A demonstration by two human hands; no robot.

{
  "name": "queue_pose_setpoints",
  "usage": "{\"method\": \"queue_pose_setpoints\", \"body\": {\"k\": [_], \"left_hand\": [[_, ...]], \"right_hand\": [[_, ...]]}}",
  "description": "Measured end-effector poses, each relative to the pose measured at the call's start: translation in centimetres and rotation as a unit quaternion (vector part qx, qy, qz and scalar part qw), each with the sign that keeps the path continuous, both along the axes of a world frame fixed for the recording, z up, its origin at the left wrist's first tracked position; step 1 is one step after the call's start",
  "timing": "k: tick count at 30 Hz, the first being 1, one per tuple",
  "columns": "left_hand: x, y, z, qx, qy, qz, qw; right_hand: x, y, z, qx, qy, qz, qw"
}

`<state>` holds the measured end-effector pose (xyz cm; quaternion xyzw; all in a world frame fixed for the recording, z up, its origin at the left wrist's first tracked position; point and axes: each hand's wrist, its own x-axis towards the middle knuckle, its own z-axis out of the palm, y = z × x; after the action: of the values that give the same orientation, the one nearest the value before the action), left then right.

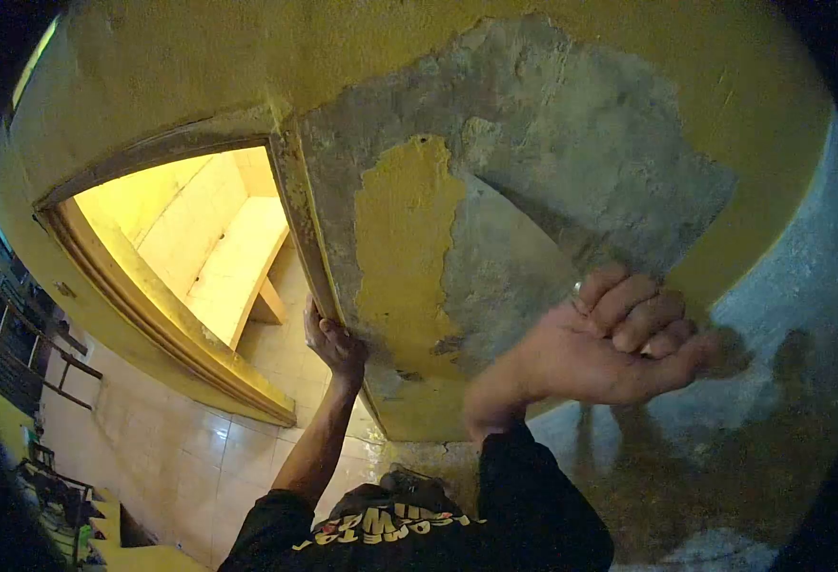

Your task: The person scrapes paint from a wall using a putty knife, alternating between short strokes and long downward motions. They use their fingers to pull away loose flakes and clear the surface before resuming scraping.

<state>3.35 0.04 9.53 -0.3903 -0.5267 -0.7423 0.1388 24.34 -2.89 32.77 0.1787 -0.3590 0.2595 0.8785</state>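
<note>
My right hand [619, 334] is closed in a fist at the peeled wall [591, 143], with a ring-like glint near the index finger. From the top of the fist a thin, pointed grey blade [524, 217], scraper-like, runs up and left against the bare plaster; its handle is hidden in my fingers. My left hand [336, 345] is wrapped round the edge of the door frame [306, 219], low on the right side of the opening. Between my hands a strip of yellow paint [405, 229] remains on the wall, with ragged edges and grey plaster around it.
Through the opening on the left shows a lit, yellow-tiled room with a ledge [247, 243]. A shiny tiled floor [200, 458] lies below. Railing-like bars [52, 372] stand at the far left. A worn blue-grey wall [781, 286] with shadows is at the right.
</note>
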Motion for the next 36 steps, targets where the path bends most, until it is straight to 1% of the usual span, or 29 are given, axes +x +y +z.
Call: {"method": "queue_pose_setpoints", "body": {"k": [1, 3, 4, 6, 7, 8, 9, 10, 11, 12, 13, 15, 16, 18, 19, 21, 22, 23, 25, 27, 28, 30, 33, 34, 36], "left_hand": [[0.2, -0.2, 0.1, 0.0, 0.002, 0.001, 1.0], [0.6, -0.5, 0.9, -0.019, -0.027, -0.007, 0.999], [0.6, -0.2, 1.1, -0.016, -0.027, -0.006, 0.999], [0.6, -0.4, 1.1, -0.008, -0.001, 0.017, 1.0], [0.5, -0.6, 1.0, -0.01, 0.002, 0.017, 1.0], [0.4, -0.7, 0.9, -0.011, -0.002, -0.009, 1.0], [0.6, -0.4, 0.8, -0.008, -0.011, -0.033, 0.999], [0.7, -0.3, 0.7, -0.009, -0.012, -0.033, 0.999], [0.5, -0.4, 0.5, -0.01, -0.013, -0.011, 1.0], [0.4, -0.2, 0.6, -0.006, -0.013, 0.01, 1.0], [0.3, 0.2, 0.9, 0.002, -0.009, 0.009, 1.0], [0.6, 0.0, 0.7, 0.003, -0.031, 0.001, 1.0], [0.5, 0.0, 0.7, 0.001, -0.031, 0.002, 1.0], [0.3, -0.3, 0.5, -0.02, -0.008, -0.002, 1.0], [0.2, -0.3, 0.6, -0.021, -0.006, -0.005, 1.0], [0.5, -0.2, 0.4, -0.005, -0.035, -0.039, 0.999], [0.6, -0.4, 0.0, -0.01, -0.037, -0.039, 0.999], [0.4, -0.5, -0.6, -0.029, -0.039, -0.024, 0.999], [0.1, 0.4, 0.5, -0.029, -0.039, -0.007, 0.999], [0.5, 0.1, 0.9, -0.011, 0.001, 0.028, 1.0], [0.5, -0.3, 0.7, -0.017, -0.001, 0.028, 0.999], [0.3, -0.4, 0.6, -0.037, -0.027, -0.022, 0.999], [0.2, -0.1, 0.1, -0.024, -0.03, -0.028, 0.999], [0.0, 0.0, -0.2, -0.026, -0.031, -0.028, 0.999], [-0.3, 0.3, -0.7, -0.026, -0.02, 0.005, 0.999]], "right_hand": [[0.4, -0.5, -0.1, 0.0, 0.002, 0.001, 1.0], [1.4, -1.7, 0.0, 0.037, 0.06, -0.011, 0.997], [1.0, -1.3, 0.1, 0.039, 0.06, -0.009, 0.997], [0.0, -0.8, 0.0, 0.012, 0.009, 0.032, 0.999], [0.3, -1.3, -0.1, 0.01, 0.012, 0.033, 0.999], [0.8, -2.3, 0.0, 0.011, 0.068, 0.026, 0.997], [0.8, -2.1, 0.0, 0.012, 0.094, 0.024, 0.995], [0.7, -1.9, 0.0, 0.014, 0.119, 0.021, 0.993], [-0.4, -0.6, -0.5, -0.016, 0.019, 0.056, 0.998], [-1.0, 0.2, -0.6, -0.041, -0.079, 0.091, 0.992], [-0.5, -0.2, -0.6, -0.032, -0.076, 0.09, 0.993], [0.6, -2.1, -0.5, 0.068, 0.057, -0.009, 0.996], [0.4, -2.0, -0.2, 0.066, 0.057, -0.008, 0.996], [-0.1, -1.8, 0.4, -0.055, 0.023, -0.031, 0.998], [0.0, -2.0, 0.1, -0.055, 0.026, -0.034, 0.998], [0.5, -2.5, -0.8, 0.023, 0.074, 0.011, 0.997], [0.2, -1.9, -1.1, 0.018, 0.073, 0.011, 0.997], [-0.5, -1.0, -1.3, -0.016, 0.048, 0.078, 0.996], [-1.1, -0.5, -0.8, -0.03, 0.024, 0.148, 0.988], [-0.9, -1.7, -0.9, -0.03, 0.092, 0.034, 0.995], [-0.8, -1.4, -0.9, -0.036, 0.09, 0.034, 0.995], [-0.4, -0.2, -0.4, 0.008, 0.016, -0.018, 1.0], [-0.3, -0.3, -0.6, 0.014, 0.0, -0.023, 1.0], [-0.4, -0.2, -0.5, 0.012, -0.001, -0.023, 1.0], [-0.6, 0.0, -0.2, -0.02, 0.047, -0.046, 0.998]]}}
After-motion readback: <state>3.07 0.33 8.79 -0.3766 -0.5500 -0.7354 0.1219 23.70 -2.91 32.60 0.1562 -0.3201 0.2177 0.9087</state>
